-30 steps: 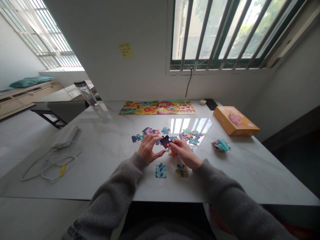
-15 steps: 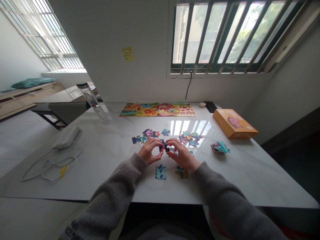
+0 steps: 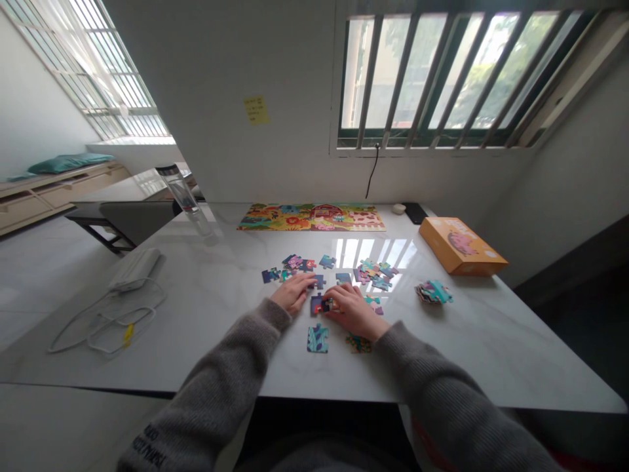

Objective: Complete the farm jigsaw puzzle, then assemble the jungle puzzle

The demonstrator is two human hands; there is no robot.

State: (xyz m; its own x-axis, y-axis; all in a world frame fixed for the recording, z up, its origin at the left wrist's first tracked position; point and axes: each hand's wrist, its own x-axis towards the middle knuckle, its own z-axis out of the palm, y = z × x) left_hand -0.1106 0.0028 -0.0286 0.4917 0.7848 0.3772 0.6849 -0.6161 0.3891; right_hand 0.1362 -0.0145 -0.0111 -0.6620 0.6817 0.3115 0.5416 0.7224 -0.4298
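Note:
My right hand (image 3: 350, 309) grips a dark puzzle piece (image 3: 327, 304) by its edge, low over the table. Against that piece lies a purple and red puzzle piece (image 3: 315, 305); whether the two interlock I cannot tell. My left hand (image 3: 295, 292) rests with fingers stretched out, its tips at a dark blue puzzle piece (image 3: 320, 282). Nearer me lies a teal patterned puzzle piece (image 3: 317, 339), and a green and orange puzzle piece (image 3: 359, 344) sits partly under my right wrist. More pieces show beside my right hand, including a pink and teal one (image 3: 375, 305).
Loose pieces lie in a left group (image 3: 293, 262) and a right group (image 3: 376, 272). A stack of pieces (image 3: 434, 292) and an orange box (image 3: 462, 246) stand to the right. Behind is a long farm picture (image 3: 312, 217). A white cable (image 3: 93, 321) lies at left.
My left hand has let go of the dark puzzle piece and shifted to another just beyond it. My right hand has lowered slightly, and the joined-looking dark pieces now lie nearer me.

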